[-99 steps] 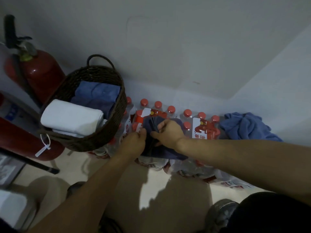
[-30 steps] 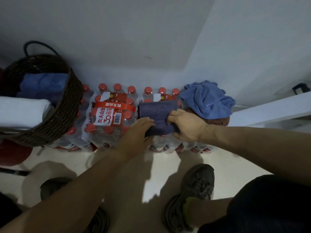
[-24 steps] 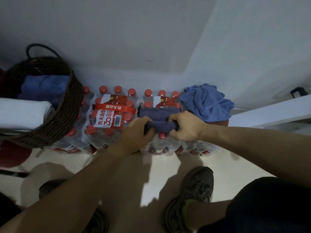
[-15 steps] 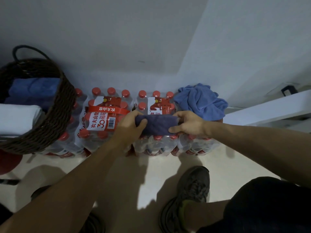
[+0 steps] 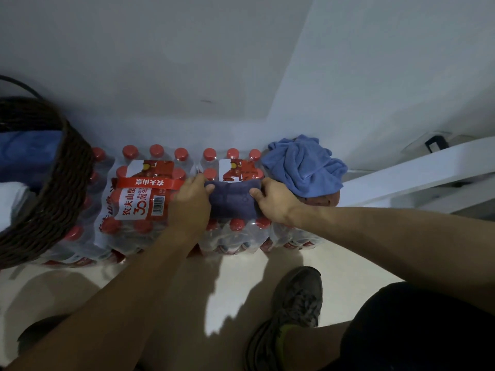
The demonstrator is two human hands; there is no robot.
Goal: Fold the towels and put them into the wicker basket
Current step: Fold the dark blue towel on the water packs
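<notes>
A folded dark purple towel [image 5: 232, 200] lies on top of shrink-wrapped water bottle packs. My left hand [image 5: 190, 203] grips its left end, thumb on top. My right hand [image 5: 276, 200] grips its right end the same way. A crumpled light blue towel [image 5: 304, 166] sits on the packs just right of my right hand. The wicker basket [image 5: 53, 194] stands at the far left, partly cut off, and holds a folded blue towel [image 5: 26, 153] and a rolled white towel [image 5: 12, 199].
Packs of red-capped water bottles [image 5: 139, 199] line the white wall. A white shelf edge [image 5: 417, 172] runs at the right. My shoe [image 5: 292, 311] stands on the pale floor below the packs.
The purple towel was folded over from a flat strip into a thicker bundle. Both hands shifted from pressing its near edge to holding its two ends.
</notes>
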